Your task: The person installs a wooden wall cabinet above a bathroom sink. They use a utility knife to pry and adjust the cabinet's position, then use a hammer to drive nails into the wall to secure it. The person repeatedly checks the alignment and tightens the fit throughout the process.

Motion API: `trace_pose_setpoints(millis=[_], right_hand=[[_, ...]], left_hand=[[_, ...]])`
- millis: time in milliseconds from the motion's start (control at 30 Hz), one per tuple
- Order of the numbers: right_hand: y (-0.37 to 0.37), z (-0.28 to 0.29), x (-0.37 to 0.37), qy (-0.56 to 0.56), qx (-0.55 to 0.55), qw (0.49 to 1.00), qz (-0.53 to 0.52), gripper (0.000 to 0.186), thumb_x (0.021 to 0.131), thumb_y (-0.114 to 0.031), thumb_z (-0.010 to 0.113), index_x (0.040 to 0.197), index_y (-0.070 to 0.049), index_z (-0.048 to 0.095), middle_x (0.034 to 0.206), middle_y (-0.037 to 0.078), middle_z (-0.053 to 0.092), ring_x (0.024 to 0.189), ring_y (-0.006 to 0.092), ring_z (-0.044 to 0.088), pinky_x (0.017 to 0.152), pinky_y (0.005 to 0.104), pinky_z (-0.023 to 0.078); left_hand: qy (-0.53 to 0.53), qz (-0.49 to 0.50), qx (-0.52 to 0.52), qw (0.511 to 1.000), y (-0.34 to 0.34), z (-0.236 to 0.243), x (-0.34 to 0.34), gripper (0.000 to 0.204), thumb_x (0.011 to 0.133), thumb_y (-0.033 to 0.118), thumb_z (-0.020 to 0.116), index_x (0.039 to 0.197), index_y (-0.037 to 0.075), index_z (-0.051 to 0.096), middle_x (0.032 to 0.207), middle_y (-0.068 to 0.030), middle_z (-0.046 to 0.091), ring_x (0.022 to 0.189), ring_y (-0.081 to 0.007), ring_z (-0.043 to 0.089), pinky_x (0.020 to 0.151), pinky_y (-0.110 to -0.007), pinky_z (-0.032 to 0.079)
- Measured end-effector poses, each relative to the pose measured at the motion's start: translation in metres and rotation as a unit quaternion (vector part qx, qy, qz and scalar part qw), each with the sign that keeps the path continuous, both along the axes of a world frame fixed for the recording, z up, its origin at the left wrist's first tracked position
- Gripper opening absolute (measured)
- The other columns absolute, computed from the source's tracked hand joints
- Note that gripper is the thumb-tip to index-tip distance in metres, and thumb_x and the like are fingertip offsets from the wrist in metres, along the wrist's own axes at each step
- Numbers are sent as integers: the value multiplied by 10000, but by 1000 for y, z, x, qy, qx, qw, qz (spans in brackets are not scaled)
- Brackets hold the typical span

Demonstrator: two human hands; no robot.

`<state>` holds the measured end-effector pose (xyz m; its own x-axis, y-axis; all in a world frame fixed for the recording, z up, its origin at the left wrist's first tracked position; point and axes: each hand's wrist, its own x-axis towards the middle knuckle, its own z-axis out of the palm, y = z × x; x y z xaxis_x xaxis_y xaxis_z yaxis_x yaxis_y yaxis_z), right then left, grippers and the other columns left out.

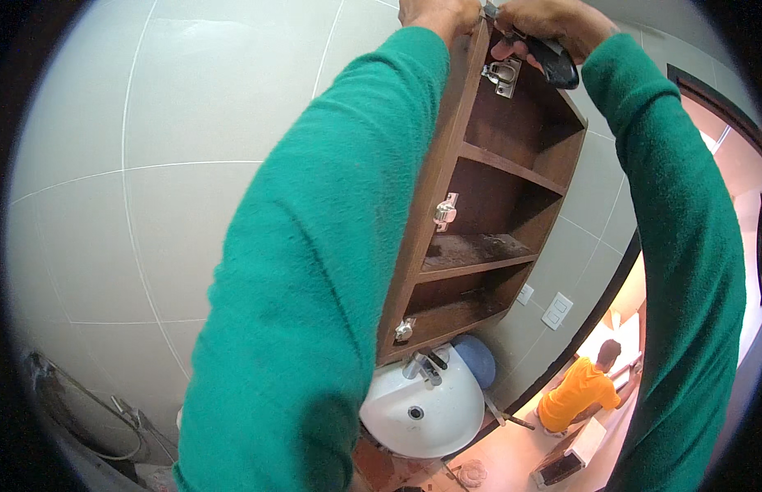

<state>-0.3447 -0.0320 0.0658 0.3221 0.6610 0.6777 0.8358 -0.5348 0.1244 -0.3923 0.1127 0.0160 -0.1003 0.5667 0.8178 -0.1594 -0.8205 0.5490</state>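
Both my arms, in green sleeves, reach up to the top of a brown wooden wall cabinet [483, 156] with open shelves. My right hand [553, 23] is closed around a tool with a black curved handle [555, 64]. A small metal part [489, 11] shows at the cabinet's top left corner, between my hands. My left hand [445, 15] is bent closed beside that corner, partly cut off by the picture's upper edge; what it grips is hidden. Metal hinges sit along the left side panel: an upper hinge [502, 78], a middle hinge [446, 211] and a lower hinge [405, 330].
Below the cabinet is a white washbasin [430, 410] with a chrome faucet [422, 369], and a blue round object [474, 361] behind it. Switch plates [556, 312] are on the tiled wall. Through the doorway, a person in orange [579, 394] crouches. A hose [123, 451] hangs lower left.
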Motion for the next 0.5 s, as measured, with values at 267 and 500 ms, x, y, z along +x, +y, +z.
trace_pose_setpoints(millis=[267, 500], right_hand=[[-1, 54, 64, -22, -49, 982, 182, 144, 916, -163, 658, 888, -43, 733, 805, 43, 668, 729, 188, 566, 724, 364, 496], [57, 50, 55, -76, -72, 984, 142, 217, 931, -208, 606, 852, -38, 716, 793, 81, 669, 732, 210, 533, 696, 393, 462]], left_hand=[[27, -114, -27, 993, -26, 12, 6, 248, 780, 177, 776, 822, -63, 729, 800, -181, 742, 761, -273, 739, 644, -386, 572], [80, -73, -86, 990, 34, 34, 1, 195, 814, 153, 726, 744, -28, 706, 676, -144, 681, 637, -242, 665, 537, -363, 510]])
